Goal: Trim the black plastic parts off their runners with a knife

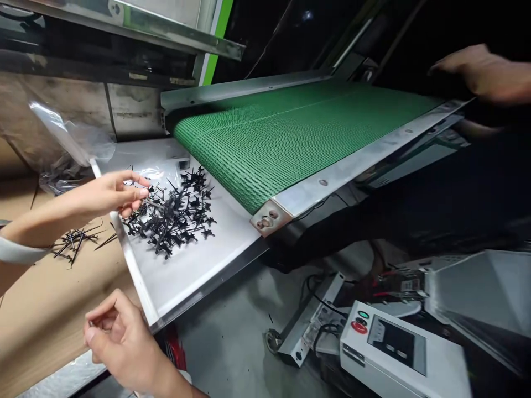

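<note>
My left hand point(120, 193) reaches over the white tray point(194, 276), its thumb and fingers pinched on a thin dark plastic piece. A heap of small black plastic parts point(176, 218) with pointed stems and star-like ends lies in the tray under those fingertips. Lower down, outside the tray's near-left rim, my right hand point(124, 342) is closed in a pinch above the cardboard. Whatever its fingertips hold is too small and hidden to name. Several thin black sticks point(77, 243) lie loose on the cardboard point(95, 276), below my left forearm.
A green conveyor belt point(290, 132) ends above the tray's right side. Clear plastic bags point(70, 149) lie behind my left arm. At right, a person's blurred hand point(485, 72) is beside the belt. A control box point(402, 348) with a red button stands low at right.
</note>
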`<move>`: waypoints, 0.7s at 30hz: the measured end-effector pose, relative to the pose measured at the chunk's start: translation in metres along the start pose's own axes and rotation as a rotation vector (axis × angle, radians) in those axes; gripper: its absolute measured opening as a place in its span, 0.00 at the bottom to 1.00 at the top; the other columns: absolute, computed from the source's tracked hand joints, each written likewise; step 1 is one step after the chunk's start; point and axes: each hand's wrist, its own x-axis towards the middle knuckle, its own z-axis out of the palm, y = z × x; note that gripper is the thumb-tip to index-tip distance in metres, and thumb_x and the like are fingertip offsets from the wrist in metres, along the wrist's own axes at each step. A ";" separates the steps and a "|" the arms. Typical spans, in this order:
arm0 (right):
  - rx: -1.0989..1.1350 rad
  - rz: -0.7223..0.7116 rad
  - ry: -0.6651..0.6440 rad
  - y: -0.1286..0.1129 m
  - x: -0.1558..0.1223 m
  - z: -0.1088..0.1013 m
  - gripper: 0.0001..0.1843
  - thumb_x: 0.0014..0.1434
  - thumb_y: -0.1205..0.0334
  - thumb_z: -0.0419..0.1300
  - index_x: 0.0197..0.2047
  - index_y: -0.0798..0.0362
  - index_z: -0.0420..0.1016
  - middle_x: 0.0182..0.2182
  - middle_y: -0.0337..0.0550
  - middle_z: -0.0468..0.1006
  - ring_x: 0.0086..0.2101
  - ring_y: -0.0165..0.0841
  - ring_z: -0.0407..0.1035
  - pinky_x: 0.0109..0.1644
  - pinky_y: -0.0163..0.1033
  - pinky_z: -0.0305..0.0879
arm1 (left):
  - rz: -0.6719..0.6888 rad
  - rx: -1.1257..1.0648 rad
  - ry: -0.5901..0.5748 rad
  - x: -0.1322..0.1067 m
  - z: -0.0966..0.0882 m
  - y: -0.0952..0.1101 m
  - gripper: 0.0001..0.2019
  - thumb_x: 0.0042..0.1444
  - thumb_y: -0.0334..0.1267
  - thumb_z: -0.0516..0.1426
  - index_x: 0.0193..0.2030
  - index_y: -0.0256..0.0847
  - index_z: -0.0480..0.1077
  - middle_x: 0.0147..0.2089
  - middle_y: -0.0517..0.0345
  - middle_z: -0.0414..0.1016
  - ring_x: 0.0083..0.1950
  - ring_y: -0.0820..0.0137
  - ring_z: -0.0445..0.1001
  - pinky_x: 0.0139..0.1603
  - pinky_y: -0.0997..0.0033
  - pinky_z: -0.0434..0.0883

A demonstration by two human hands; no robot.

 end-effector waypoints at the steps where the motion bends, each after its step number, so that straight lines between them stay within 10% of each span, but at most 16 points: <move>1: -0.006 0.007 0.004 0.000 0.000 0.002 0.33 0.40 0.44 0.84 0.36 0.49 0.69 0.28 0.30 0.71 0.29 0.24 0.62 0.32 0.32 0.59 | -0.001 -0.017 0.016 0.000 0.001 -0.001 0.28 0.42 0.53 0.72 0.46 0.42 0.71 0.22 0.67 0.70 0.21 0.74 0.63 0.23 0.74 0.57; 10: 0.015 -0.003 0.046 -0.004 -0.029 0.013 0.35 0.32 0.50 0.87 0.32 0.48 0.69 0.22 0.28 0.70 0.26 0.25 0.64 0.34 0.34 0.59 | -0.105 -0.208 0.065 -0.005 0.005 -0.015 0.36 0.33 0.49 0.79 0.46 0.39 0.69 0.26 0.64 0.75 0.22 0.77 0.62 0.23 0.77 0.55; 15: -0.046 -0.311 0.120 -0.066 -0.062 -0.002 0.28 0.48 0.43 0.80 0.38 0.45 0.69 0.28 0.33 0.71 0.23 0.25 0.57 0.27 0.34 0.56 | -0.094 -0.293 0.008 -0.008 0.005 -0.018 0.35 0.30 0.50 0.81 0.39 0.40 0.69 0.30 0.61 0.76 0.23 0.80 0.61 0.23 0.79 0.55; 21: -0.282 -0.634 0.452 -0.127 -0.034 -0.032 0.26 0.50 0.52 0.80 0.44 0.45 0.69 0.37 0.35 0.74 0.28 0.24 0.63 0.28 0.31 0.61 | -0.054 -0.377 -0.151 -0.015 0.011 -0.015 0.29 0.36 0.52 0.80 0.40 0.40 0.75 0.30 0.61 0.74 0.21 0.83 0.54 0.20 0.80 0.48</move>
